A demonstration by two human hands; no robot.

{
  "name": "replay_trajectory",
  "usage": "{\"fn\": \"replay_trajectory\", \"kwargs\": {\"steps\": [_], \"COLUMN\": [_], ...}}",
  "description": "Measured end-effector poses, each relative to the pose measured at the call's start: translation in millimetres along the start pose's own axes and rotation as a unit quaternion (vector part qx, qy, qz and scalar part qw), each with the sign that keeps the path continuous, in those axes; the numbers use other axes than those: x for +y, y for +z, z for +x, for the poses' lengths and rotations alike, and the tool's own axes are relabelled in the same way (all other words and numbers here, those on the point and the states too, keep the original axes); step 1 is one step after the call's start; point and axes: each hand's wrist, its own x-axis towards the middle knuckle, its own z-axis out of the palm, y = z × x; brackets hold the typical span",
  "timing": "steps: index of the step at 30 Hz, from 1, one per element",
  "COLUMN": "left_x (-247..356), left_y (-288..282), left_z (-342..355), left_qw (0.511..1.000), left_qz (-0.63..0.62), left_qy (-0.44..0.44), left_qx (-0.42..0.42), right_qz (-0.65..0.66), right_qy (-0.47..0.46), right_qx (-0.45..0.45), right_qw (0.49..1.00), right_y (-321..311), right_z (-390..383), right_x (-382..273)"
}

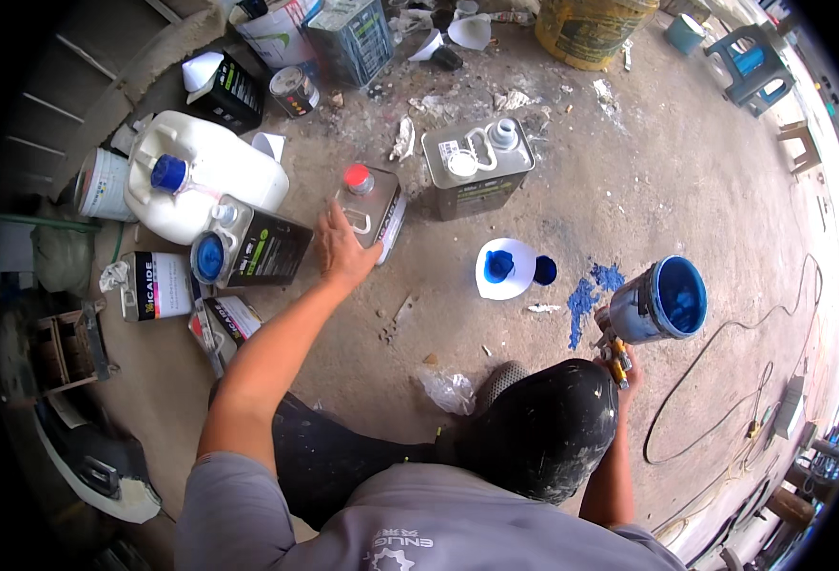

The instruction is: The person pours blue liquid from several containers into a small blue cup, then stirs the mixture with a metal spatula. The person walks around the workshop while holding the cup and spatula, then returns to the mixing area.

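My left hand (345, 252) grips the near end of a rectangular metal can (358, 192) with a red cap, which stands on the floor. Its fingers lie along the can's left edge and its thumb is at the near right corner. Beside my right knee, my right hand (629, 371) holds a spray gun (615, 359) with brass-coloured parts. The gun's wide paint cup (638, 309) is uncovered and smeared with blue paint inside; the fingers are partly hidden. Between my hands, a white paper funnel (507, 276) stained blue lies by a small dark cup (545, 270) of blue paint.
Another metal can (477, 167) stands ahead. At left are a white jug (205, 171), a dark-labelled can (267, 249) and several more containers. Blue paint is spilled (583, 309) on the floor. A yellow bucket (591, 33), stool (751, 65) and hose (714, 333) lie farther out.
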Motion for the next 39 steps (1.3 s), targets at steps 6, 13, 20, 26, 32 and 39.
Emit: {"fn": "replay_trajectory", "kwargs": {"steps": [6, 13, 20, 26, 32, 39], "left_x": [-50, -14, 40, 52, 63, 42], "left_y": [-23, -67, -65, -69, -69, -65], "left_z": [-79, -79, -32, -40, -44, -29], "left_qw": [0.968, 0.947, 0.9, 0.936, 0.911, 0.944], "left_qz": [0.046, 0.105, 0.206, 0.149, 0.251, 0.167], "left_qy": [0.198, 0.268, 0.258, 0.159, 0.073, 0.011], "left_qx": [-0.145, -0.145, -0.283, -0.277, -0.319, -0.285], "right_qz": [0.054, 0.076, 0.143, 0.176, 0.241, 0.182], "right_qy": [0.055, 0.013, 0.044, 0.071, 0.105, 0.096], "right_qx": [-0.039, -0.069, -0.056, -0.047, -0.049, -0.055], "right_qw": [0.996, 0.995, 0.987, 0.981, 0.964, 0.977], "right_y": [15, 24, 40, 42, 34, 35], "right_z": [12, 15, 11, 9, 11, 17], "right_x": [9, 6, 6, 21, 54, 21]}}
